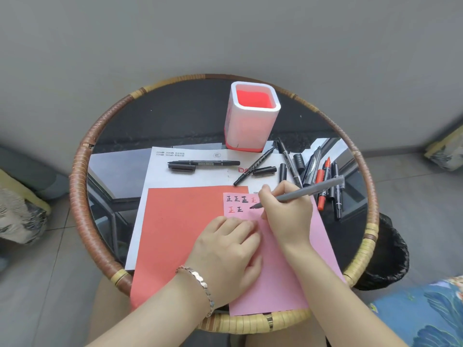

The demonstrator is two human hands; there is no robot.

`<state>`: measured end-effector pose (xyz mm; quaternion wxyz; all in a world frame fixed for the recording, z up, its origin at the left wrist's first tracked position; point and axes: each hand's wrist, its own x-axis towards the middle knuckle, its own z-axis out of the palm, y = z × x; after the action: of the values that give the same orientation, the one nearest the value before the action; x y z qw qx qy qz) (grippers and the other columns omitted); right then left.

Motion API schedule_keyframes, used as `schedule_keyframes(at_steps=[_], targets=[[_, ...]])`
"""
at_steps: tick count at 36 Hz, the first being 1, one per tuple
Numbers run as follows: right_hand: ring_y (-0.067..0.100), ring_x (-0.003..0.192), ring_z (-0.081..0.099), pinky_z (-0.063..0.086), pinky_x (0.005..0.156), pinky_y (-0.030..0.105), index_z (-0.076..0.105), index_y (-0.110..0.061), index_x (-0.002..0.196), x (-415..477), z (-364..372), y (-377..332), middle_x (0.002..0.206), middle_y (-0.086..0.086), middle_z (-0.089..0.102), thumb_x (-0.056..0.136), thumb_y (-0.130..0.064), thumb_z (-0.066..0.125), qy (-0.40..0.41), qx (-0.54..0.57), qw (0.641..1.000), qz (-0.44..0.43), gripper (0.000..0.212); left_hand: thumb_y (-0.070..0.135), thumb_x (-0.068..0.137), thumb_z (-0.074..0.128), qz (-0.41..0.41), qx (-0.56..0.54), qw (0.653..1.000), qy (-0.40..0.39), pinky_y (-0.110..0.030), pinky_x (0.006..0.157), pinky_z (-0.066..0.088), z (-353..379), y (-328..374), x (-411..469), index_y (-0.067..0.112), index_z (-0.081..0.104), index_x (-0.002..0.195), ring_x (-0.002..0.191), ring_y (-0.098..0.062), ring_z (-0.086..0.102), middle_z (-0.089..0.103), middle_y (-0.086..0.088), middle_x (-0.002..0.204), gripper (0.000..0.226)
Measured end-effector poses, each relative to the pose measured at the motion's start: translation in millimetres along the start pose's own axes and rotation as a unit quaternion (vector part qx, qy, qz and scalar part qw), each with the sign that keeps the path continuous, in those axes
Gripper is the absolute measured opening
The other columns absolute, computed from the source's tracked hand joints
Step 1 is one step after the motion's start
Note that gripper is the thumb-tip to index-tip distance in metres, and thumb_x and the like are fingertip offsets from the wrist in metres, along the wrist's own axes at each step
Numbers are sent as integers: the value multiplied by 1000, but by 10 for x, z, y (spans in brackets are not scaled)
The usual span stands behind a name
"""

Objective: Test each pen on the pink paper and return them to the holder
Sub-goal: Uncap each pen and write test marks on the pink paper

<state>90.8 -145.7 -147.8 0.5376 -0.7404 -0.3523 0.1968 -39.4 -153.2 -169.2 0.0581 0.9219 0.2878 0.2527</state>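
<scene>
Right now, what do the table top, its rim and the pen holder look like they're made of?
Table top: probably dark glass, glossy, with mirror-like reflections. Rim: wrapped rattan or wicker, in brown and tan bands. Pen holder: likely translucent white plastic, red glowing through.

The right hand hides part of the marks on the pink paper. Print on the white sheet is too small to read. Both forearms are cut off by the bottom edge.
</scene>
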Motion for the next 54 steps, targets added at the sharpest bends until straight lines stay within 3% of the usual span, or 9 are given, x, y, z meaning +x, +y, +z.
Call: schedule_keyframes(at_steps=[7, 13, 17, 27, 32, 37, 42, 45, 54], targets=[[1, 34, 49, 37, 46, 11, 45, 3, 55, -4, 21, -13, 41, 8, 54, 78, -10, 60, -2, -9, 1000, -23, 30, 28, 73, 51, -5, -12, 1000, 4, -30, 83, 40, -14, 1, -14, 13, 72, 85, 82, -20, 61, 70, 1, 94, 28], [5, 36, 49, 41, 51, 20, 43, -8, 49, 18, 49, 21, 39, 4, 53, 77, -11, 61, 1, -35, 999, -38, 34, 28, 73, 52, -8, -10, 1000, 1, -31, 83, 41, -13, 1, -12, 13, 71, 84, 82, -21, 62, 70, 0, 95, 27], [22, 50, 57, 45, 59, 33, 42, -6, 50, 28, 52, 36, 43, 11, 56, 77, -12, 61, 2, -41, 998, -38, 33, 28, 74, 51, -11, -12, 1000, -9, -31, 82, 40, -25, 5, -10, 13, 71, 84, 84, -20, 61, 70, 1, 95, 27], [32, 54, 59, 48, 59, 37, 40, -13, 47, 37, 70, 60, 43, 11, 55, 68, -26, 55, 11, -41, 998, -52, 29, 29, 74, 52, -16, -16, 1000, -12, -29, 84, 40, -42, 6, -7, 13, 71, 82, 85, -18, 63, 70, 2, 95, 26], [37, 54, 57, 45, 55, 36, 40, -7, 50, 33, 65, 62, 46, 18, 56, 71, -17, 57, 24, -39, 998, -54, 29, 29, 74, 51, -17, -15, 1000, -12, -29, 83, 41, -47, 9, -5, 13, 71, 81, 84, -18, 63, 71, 2, 94, 27], [23, 46, 53, 41, 54, 30, 40, -5, 50, 37, 55, 51, 47, 20, 57, 75, -12, 60, 15, -31, 998, -50, 32, 30, 74, 51, -19, -15, 1000, -12, -29, 83, 41, -41, 4, -9, 13, 71, 82, 86, -18, 62, 70, 2, 95, 27], [37, 52, 53, 43, 52, 34, 37, -9, 48, 42, 69, 79, 44, 17, 52, 65, -22, 54, 18, -34, 998, -57, 27, 29, 73, 51, -18, -14, 1000, -15, -29, 83, 41, -38, 1, -10, 13, 71, 82, 86, -18, 62, 70, 2, 95, 27], [24, 46, 43, 34, 49, 28, 33, -15, 43, 41, 62, 89, 36, -2, 38, 62, -20, 54, 15, -37, 998, -58, 29, 29, 73, 51, -19, -15, 1000, -14, -30, 83, 41, -42, 1, -10, 13, 71, 81, 85, -18, 63, 70, 2, 95, 27], [19, 47, 40, 33, 49, 28, 32, -18, 44, 39, 61, 91, 37, -5, 33, 62, -20, 53, 17, -27, 997, -63, 28, 30, 74, 51, -22, -18, 999, -20, -29, 83, 41, -47, 6, -6, 13, 71, 81, 86, -18, 64, 70, 2, 95, 27]])
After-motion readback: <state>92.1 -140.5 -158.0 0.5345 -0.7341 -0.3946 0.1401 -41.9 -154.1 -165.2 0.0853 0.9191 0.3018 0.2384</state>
